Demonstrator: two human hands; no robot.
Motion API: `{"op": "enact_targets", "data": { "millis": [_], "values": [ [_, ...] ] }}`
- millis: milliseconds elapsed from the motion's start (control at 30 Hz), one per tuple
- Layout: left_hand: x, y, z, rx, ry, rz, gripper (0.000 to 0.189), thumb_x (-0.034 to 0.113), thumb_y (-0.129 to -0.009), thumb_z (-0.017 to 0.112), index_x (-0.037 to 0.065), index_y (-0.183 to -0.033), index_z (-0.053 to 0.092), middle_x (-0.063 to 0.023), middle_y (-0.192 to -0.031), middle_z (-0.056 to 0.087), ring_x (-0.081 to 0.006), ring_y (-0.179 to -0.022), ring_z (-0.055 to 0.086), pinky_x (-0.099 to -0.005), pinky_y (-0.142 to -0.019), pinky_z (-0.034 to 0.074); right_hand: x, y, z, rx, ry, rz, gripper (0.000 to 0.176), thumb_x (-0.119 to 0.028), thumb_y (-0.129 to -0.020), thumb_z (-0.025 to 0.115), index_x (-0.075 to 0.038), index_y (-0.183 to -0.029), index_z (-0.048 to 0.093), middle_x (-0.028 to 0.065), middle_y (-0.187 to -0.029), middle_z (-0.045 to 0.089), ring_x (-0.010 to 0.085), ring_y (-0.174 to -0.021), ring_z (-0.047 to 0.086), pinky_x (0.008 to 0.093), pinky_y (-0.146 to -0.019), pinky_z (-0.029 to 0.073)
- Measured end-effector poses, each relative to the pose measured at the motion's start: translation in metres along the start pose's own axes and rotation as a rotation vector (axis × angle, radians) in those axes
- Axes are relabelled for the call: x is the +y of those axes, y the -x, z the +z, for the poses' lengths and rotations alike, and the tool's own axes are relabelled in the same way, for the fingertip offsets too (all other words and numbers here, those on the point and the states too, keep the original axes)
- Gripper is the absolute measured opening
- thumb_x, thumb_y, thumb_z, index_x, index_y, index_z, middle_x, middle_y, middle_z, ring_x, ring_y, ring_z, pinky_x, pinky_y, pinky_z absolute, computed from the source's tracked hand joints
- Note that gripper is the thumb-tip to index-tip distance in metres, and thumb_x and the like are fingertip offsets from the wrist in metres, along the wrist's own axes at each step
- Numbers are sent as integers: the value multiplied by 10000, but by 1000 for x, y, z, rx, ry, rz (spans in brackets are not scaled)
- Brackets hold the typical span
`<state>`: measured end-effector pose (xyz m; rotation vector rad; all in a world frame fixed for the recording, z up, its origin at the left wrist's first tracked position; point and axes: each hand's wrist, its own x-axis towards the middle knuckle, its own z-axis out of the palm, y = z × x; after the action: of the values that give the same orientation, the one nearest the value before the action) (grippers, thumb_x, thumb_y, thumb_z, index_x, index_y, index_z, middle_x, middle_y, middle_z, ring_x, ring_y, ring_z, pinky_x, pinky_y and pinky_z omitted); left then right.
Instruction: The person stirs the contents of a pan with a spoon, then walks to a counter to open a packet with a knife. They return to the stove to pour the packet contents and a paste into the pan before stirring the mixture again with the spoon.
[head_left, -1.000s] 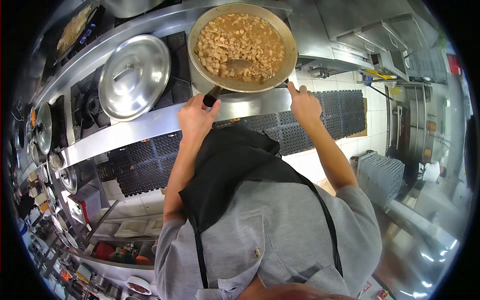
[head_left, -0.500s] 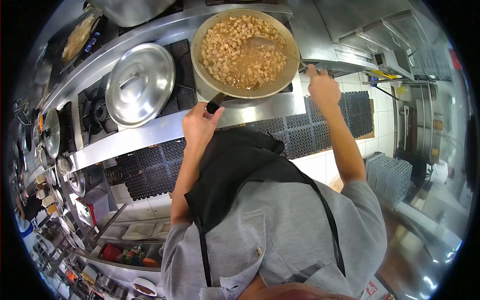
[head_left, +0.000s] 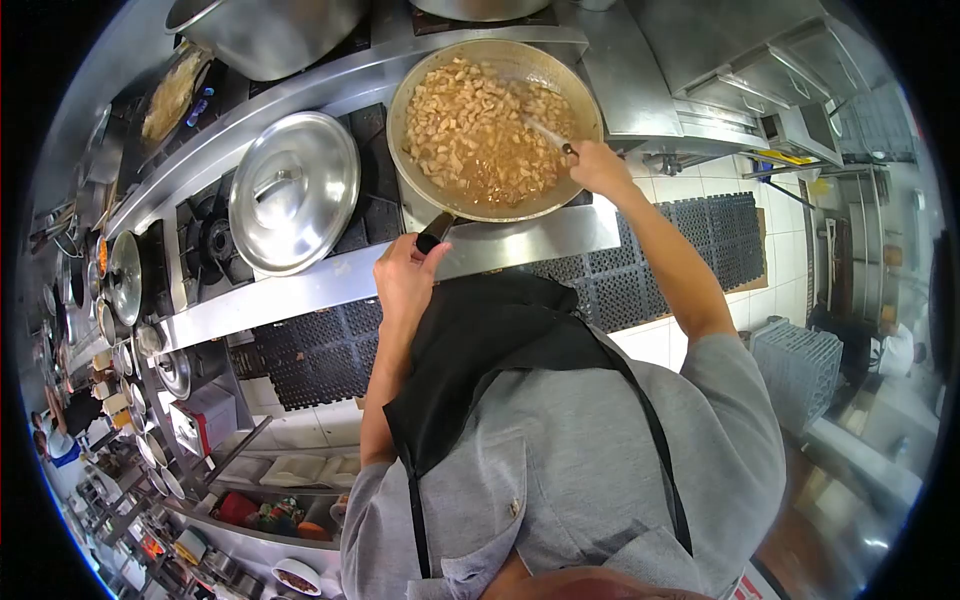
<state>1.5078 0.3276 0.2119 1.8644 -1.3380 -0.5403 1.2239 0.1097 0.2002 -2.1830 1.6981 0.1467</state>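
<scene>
A wide pan on the stove holds small chunks of meat in brown sauce. My left hand is closed at the pan's black handle, with the thumb along its side. My right hand, at the pan's right rim, is closed around the handle of a cooking spoon. The spoon slants into the pan, its head blurred among the meat and sauce.
Left of the pan, a large metal lid lies over the burners. Big pots stand behind. Food fries over a flame in another pan. A grey crate stands on the right; black mats cover the floor. People are far left.
My right hand has moved left and slightly down, over the pan's rim, and the spoon has shifted within the food. My left hand stays at the handle. The whole view has shifted slightly.
</scene>
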Motion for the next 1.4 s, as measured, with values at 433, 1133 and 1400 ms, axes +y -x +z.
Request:
{"op": "enact_targets", "data": {
  "millis": [433, 1133, 1400],
  "values": [
    [-7, 3, 4, 6, 12, -27, 409, 221, -723, 855, -58, -945, 654, -122, -643, 639, -179, -541, 588, -308, -524, 470, -10, 105, -83, 312, 290, -93, 287, -228, -914, 573, -158, -1186, 633, 155, -917, 677, 389, -751, 657, 506, -662, 519],
    [-9, 6, 6, 39, 50, -58, 420, 236, -732, 854, -49, -979, 668, -111, -672, 655, -162, -562, 596, -288, -537, 483, -50, 169, -37, 98, 264, -154, 314, -211, -920, 571, -121, -1221, 577, 167, -781, 659, 377, -642, 667, 495, -581, 535],
    [-9, 6, 7, 24, 74, -109, 399, 223, -731, 856, -38, -971, 672, -86, -671, 652, -132, -572, 582, -273, -546, 482, -41, 171, -23, 85, 243, -181, 311, -225, -936, 552, -146, -1235, 588, 153, -741, 623, 388, -611, 636, 507, -557, 511]
  ]
}}
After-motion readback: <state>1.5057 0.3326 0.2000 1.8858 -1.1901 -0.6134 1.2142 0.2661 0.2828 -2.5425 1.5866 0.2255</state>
